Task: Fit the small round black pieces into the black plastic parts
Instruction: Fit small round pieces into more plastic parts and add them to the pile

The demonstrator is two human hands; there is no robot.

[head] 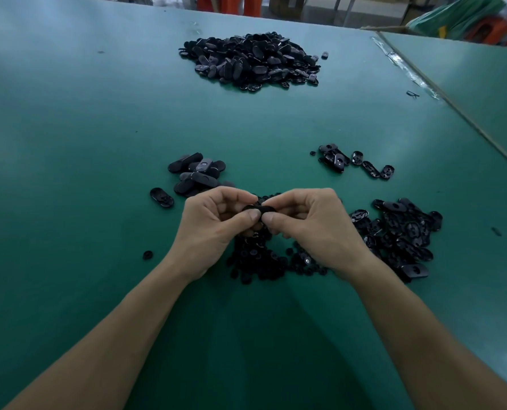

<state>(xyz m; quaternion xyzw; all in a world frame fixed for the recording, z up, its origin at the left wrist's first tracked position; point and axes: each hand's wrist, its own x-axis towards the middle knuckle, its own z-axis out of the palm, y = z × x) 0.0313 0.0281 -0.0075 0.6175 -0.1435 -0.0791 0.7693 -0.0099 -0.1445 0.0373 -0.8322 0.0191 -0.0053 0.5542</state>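
- A green table (68, 128) carries everything.
- One small round black piece (148, 255) lies alone at the left, apart from the rest.
- A small group of oval black parts (197, 174) sits just beyond the left hand.
- The left hand (213, 223) is curled and pinches one end of a black plastic part (258, 209) between thumb and fingers.
- That part is held above a heap of small round pieces (261, 261) lying under both hands.
- A large pile of black parts (250, 59) rests far back on the table.
- The right hand (308, 223) is curled too, and pinches the other end of the same part.
- A few parts (335, 158) lie scattered at the middle right.
- Another pile of parts (400, 232) lies just beside the right wrist.
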